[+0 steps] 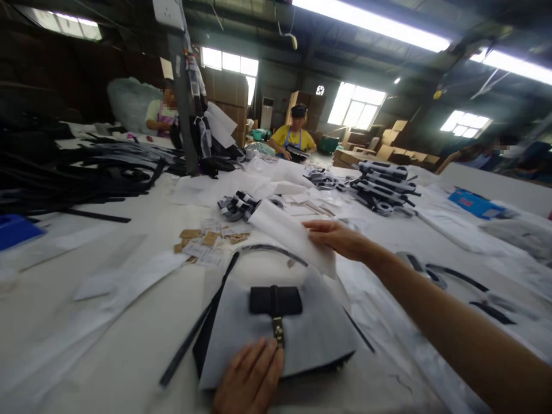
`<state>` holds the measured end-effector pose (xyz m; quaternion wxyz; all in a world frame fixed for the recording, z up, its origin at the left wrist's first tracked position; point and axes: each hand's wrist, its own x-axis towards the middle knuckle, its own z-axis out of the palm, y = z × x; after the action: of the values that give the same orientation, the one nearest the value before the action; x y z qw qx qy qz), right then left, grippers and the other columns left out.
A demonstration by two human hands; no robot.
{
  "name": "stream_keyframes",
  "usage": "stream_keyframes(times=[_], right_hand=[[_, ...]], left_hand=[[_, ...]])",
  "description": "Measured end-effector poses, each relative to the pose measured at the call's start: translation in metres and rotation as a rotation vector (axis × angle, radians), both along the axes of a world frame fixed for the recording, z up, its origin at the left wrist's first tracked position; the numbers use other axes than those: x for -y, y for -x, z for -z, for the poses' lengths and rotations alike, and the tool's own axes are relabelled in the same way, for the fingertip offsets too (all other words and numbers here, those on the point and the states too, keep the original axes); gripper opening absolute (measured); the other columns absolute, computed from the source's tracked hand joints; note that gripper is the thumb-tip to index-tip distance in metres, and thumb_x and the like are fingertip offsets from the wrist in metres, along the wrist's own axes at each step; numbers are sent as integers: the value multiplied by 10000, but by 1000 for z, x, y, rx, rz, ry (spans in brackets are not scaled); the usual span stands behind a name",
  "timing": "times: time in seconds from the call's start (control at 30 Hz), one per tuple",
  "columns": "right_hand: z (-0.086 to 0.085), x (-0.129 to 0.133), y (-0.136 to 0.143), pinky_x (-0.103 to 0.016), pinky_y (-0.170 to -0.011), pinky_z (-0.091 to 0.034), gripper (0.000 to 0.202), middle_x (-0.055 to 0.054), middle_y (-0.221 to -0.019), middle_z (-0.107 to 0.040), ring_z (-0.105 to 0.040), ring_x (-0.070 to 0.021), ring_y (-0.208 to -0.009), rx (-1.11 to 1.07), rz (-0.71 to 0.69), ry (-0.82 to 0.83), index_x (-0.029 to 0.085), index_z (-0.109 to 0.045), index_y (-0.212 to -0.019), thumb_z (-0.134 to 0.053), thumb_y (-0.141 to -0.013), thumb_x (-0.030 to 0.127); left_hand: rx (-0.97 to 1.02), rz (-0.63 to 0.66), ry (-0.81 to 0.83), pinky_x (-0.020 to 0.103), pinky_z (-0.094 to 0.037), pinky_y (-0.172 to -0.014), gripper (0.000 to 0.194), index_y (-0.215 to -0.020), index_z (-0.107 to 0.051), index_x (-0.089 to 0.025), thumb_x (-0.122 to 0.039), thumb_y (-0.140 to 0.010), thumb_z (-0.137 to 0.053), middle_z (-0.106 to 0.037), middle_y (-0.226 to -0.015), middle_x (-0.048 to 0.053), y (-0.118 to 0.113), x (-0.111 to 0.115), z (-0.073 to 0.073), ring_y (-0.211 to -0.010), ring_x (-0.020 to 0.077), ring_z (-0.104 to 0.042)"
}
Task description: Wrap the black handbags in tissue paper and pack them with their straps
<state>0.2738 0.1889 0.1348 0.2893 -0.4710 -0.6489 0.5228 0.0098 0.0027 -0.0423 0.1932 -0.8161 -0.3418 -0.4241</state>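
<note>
Head view, bag (287, 300): on the white table (142, 351), straight before the person, clasp side facing them; whether it stood or lay back, could not tell.
White cover (319, 333): spread over the bag's front, the dark tab showing above it; presumably there against scuffs.
Left hand (252, 374): laid palm down, fingers long and nearly together, tips at the brass clasp (278, 328); pressing rather than gripping, likely to steady the bag.
Right hand (334, 237): thumb and fingers closed on the edge of a loose paper sheet (288, 230); held above the table beyond the tab, perhaps to keep it flat and free of creases.
Handle (259, 247): arched away from the person; its right end hidden by the sheet.
Strap (185, 351): trailing down the left side, off the front panel.
Tags (211, 238): loose heap just left of the handle; maybe kept within reach.
Wrapped bundles (379, 187): stacked farther off, probably to spare working room.
</note>
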Motion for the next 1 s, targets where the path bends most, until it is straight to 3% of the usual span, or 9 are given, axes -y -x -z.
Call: stream_keyframes(times=[0.13, 0.27, 0.37, 0.5, 0.6, 0.77, 1.0], right_hand=[[12, 69, 40, -312, -846, -489, 433, -29, -1053, -729, -647, -188, -899, 143, -255, 140, 204, -707, -1174, -696, -805, 430], [43, 102, 65, -295, -774, -483, 345, -24, -969, -731, -649, -192, -847, 471, -236, -25, 223, -714, -1147, -650, -817, 301], [58, 110, 68, -282, -767, -475, 292, -14, -946, -721, -648, -185, -849, 563, -237, -177, 240, -728, -1093, -632, -817, 246], [62, 116, 66, -271, -794, -469, 248, -14, -939, -701, -635, -169, -850, 535, -204, -315, 242, -733, -1052, -618, -833, 218], [63, 120, 65, -275, -822, -469, 229, -25, -956, -691, -631, -171, -871, 535, -227, -368, 240, -741, -1027, -602, -849, 203], [62, 121, 64, -304, -891, -468, 248, -47, -1015, -679, -640, -185, -925, 585, -305, -446, 246, -741, -1057, -562, -892, 203], [54, 119, 61, -269, -854, -479, 231, -36, -1018, -676, -648, -167, -895, 603, -399, -438, 260, -752, -1056, -568, -918, 239]], left_hand=[[11, 14, 103, 309, -388, -1083, 425, -1260, -626, -203, -78, -973, -337, -704, -1214, 13, -1, 8, -12, -1185, 158, -601], [83, -15, 98, 318, -460, -918, 414, -1198, -651, -213, -45, -955, -361, -747, -1067, 29, -6, 13, -15, -973, 160, -668], [81, -3, 110, 341, -464, -876, 386, -1164, -661, -207, -55, -957, -373, -748, -1022, 32, -8, 15, -10, -916, 176, -670], [121, 25, 136, 363, -456, -933, 366, -1209, -626, -175, -89, -984, -351, -735, -1051, 63, -6, 16, -7, -978, 187, -661], [144, 59, 122, 344, -474, -935, 327, -1211, -609, -159, -84, -974, -398, -724, -1042, 80, -4, 18, -9, -1001, 180, -654], [181, 31, 111, 281, -522, -805, 238, -1122, -633, -176, -89, -942, -502, -680, -927, 63, -3, 21, -14, -864, 151, -642], [152, 41, 100, 275, -500, -768, 233, -1119, -623, -185, -87, -937, -516, -644, -862, 36, -3, 21, -11, -798, 140, -608]])
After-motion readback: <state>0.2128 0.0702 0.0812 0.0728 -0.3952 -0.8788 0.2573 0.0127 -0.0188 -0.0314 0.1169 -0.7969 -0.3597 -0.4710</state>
